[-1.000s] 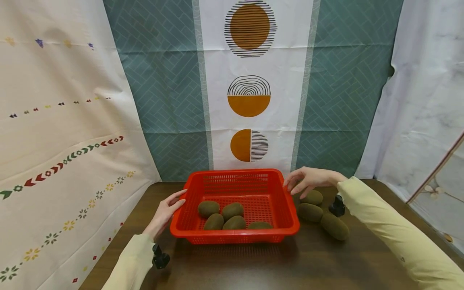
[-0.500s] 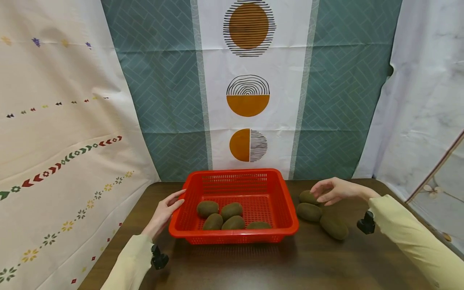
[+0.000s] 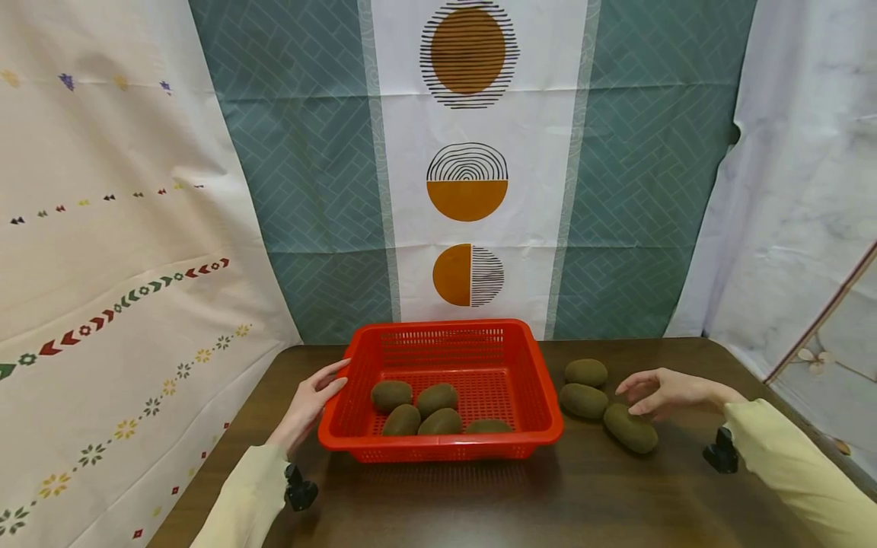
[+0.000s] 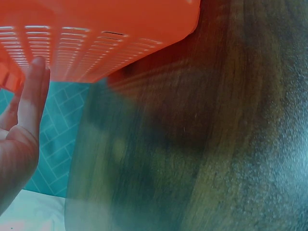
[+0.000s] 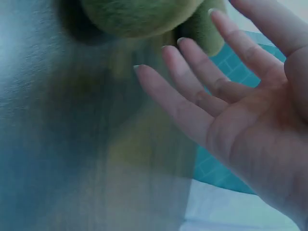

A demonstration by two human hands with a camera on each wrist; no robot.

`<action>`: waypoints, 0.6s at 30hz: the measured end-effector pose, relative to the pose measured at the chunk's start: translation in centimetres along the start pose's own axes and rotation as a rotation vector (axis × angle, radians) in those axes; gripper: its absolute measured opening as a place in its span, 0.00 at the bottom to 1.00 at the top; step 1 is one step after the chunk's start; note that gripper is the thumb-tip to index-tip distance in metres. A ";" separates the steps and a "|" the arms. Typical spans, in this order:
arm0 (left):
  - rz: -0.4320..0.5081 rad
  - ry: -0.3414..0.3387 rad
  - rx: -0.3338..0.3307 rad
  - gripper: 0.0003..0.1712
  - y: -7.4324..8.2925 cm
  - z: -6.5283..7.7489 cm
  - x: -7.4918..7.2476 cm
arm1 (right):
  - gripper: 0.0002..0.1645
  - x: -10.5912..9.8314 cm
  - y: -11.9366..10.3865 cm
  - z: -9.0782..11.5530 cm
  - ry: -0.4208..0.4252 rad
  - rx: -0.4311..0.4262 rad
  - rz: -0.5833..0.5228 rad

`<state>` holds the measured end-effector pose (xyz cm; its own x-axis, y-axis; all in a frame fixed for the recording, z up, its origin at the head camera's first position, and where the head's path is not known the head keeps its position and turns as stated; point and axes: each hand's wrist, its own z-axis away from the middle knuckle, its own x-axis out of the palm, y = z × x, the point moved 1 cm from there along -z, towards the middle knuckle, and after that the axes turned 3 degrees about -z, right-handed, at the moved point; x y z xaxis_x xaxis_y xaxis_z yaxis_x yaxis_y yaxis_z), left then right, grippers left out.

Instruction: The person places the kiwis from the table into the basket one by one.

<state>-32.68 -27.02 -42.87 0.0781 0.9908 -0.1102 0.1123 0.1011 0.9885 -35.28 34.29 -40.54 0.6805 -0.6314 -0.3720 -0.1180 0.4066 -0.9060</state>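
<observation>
Kiwis [image 3: 583,401], fuzzy, brown and oval, lie in a group of three right of a red plastic basket [image 3: 441,441]. Just by the nearest one we see the right hand [image 3: 671,393], fingers loosely bent and holding nothing; we cannot tell whether it touches. At the basket's left rim, the left hand [image 3: 307,403] rests with its fingers extended. Inside the slotted, rectangular basket we count five more kiwis. Below, we see a glossy, dark-grained wooden table [image 3: 438,506]; beyond, creased cloth [image 3: 537,175] printed with orange circles and black lines.
</observation>
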 end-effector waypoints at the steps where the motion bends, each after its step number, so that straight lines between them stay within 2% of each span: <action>1: -0.002 0.000 0.001 0.28 0.0 0.0 0.0 | 0.26 0.2 0.2 0.1 -0.006 0.015 -0.014; 4: -0.009 -0.003 0.003 0.29 0.0 0.0 0.0 | 0.27 0.6 0.6 0.2 -0.020 0.058 -0.070; 9: -0.004 -0.010 -0.002 0.29 0.1 0.1 0.0 | 0.26 1.1 0.9 0.3 -0.050 0.073 -0.133; 18: -0.009 0.001 -0.015 0.29 0.2 0.1 0.0 | 0.31 1.6 1.2 0.2 -0.049 0.103 -0.149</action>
<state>-32.54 -27.02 -42.72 0.0761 0.9899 -0.1193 0.0981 0.1116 0.9889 -34.22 33.91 -42.21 0.7195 -0.6577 -0.2230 0.0596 0.3784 -0.9237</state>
